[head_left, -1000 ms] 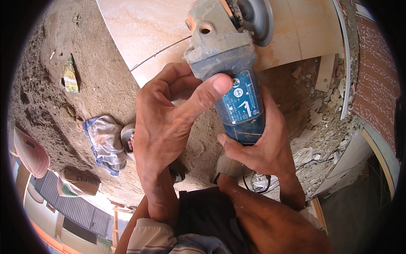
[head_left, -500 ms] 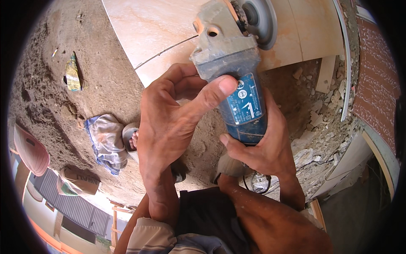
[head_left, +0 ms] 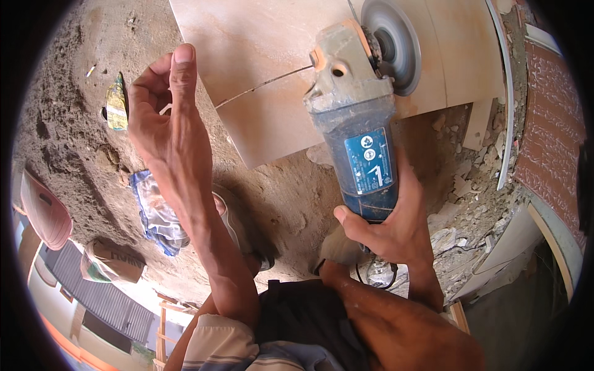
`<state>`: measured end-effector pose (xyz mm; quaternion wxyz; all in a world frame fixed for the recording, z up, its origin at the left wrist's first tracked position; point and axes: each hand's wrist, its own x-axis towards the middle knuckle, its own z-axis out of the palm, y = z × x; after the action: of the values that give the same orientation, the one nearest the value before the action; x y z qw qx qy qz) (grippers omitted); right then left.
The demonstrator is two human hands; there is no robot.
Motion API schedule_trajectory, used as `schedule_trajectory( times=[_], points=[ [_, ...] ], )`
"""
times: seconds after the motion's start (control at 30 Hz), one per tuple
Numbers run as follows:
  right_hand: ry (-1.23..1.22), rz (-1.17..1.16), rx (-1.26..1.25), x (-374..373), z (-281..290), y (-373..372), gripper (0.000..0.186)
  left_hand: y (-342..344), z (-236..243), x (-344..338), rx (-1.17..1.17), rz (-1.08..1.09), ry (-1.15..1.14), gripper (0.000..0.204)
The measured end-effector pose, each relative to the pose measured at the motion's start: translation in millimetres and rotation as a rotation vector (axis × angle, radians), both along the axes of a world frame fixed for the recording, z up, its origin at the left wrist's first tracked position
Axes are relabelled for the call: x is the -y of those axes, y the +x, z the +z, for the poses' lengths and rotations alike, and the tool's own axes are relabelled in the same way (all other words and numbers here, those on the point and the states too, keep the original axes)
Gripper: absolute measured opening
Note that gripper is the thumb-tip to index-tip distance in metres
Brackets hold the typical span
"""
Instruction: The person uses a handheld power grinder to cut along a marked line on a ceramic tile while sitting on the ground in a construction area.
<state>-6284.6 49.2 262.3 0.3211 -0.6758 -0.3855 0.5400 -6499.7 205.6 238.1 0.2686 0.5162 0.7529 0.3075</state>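
My right hand (head_left: 393, 226) is wrapped round the rear of the blue body of an angle grinder (head_left: 356, 148), holding it from below and the right. The grinder's grey metal head points away from me. Its round disc (head_left: 396, 46), on the head's right side, looks smeared and stands over a pale, orange-veined tile (head_left: 272, 37). A dark line (head_left: 266, 82) crosses the tile to the left of the head. My left hand (head_left: 164, 114) is raised to the left of the tile, thumb stretched up and fingers loosely curled, apart from the grinder; nothing held shows in it.
Sandy ground (head_left: 62, 117) lies to the left with a crumpled yellow packet (head_left: 116, 105) and a stained cloth sack (head_left: 154, 210). Broken rubble (head_left: 461, 179) is at the right, beside a brown patterned panel (head_left: 550, 142). The grinder's cord (head_left: 393, 278) loops near my right leg.
My left hand has let go of the grinder and moved left, away from it. The grinder, in my right hand, has shifted slightly right and nearer to me.
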Motion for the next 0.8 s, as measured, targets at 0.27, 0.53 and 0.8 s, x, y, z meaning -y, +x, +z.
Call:
schedule_trajectory(
  times=[0.27,0.53,0.8],
  points=[
    [-0.165,0.047,-0.045,-4,11,5,0.073,3,-40,-37,0.194,-0.066,-0.139,0.093],
    [-0.159,0.023,0.004,-5,10,1,0.07,20,-38,-32,0.454,-0.011,-0.123,0.064],
    [-0.208,0.027,-0.029,-10,13,2,0.077,24,-33,-34,0.492,-0.011,-0.076,0.053]
  ],
)
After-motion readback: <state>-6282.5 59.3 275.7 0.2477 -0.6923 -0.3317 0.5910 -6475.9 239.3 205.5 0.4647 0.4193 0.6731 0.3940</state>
